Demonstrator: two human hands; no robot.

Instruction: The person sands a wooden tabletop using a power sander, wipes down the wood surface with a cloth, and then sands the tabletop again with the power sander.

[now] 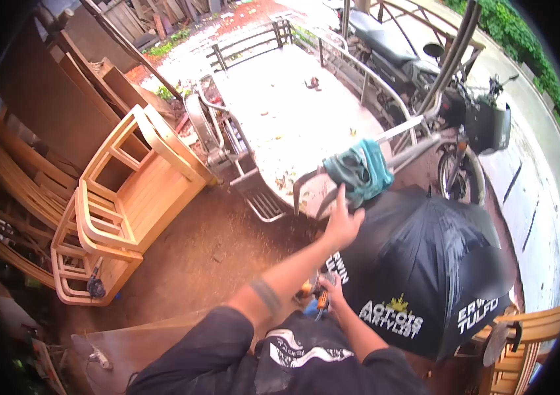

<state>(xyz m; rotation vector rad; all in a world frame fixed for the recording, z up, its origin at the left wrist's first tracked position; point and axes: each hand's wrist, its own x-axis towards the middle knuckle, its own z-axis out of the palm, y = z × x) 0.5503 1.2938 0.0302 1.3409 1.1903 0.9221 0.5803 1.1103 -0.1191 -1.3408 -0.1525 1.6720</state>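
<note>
My left hand reaches forward with a finger stretched out, just below a teal cloth draped over the near end of the cart's frame. Whether the fingertip touches the cloth I cannot tell. Close to my body, my right hand is closed around an orange-and-black tool, partly hidden by my fingers and forearm; its exact kind is unclear. An open black umbrella with white lettering spreads to the right of both hands.
A metal sidecar platform littered with debris is attached to a parked motorcycle. At the left stands an unpainted wooden bench, with curved wood pieces stacked behind it. More wooden furniture is at lower right.
</note>
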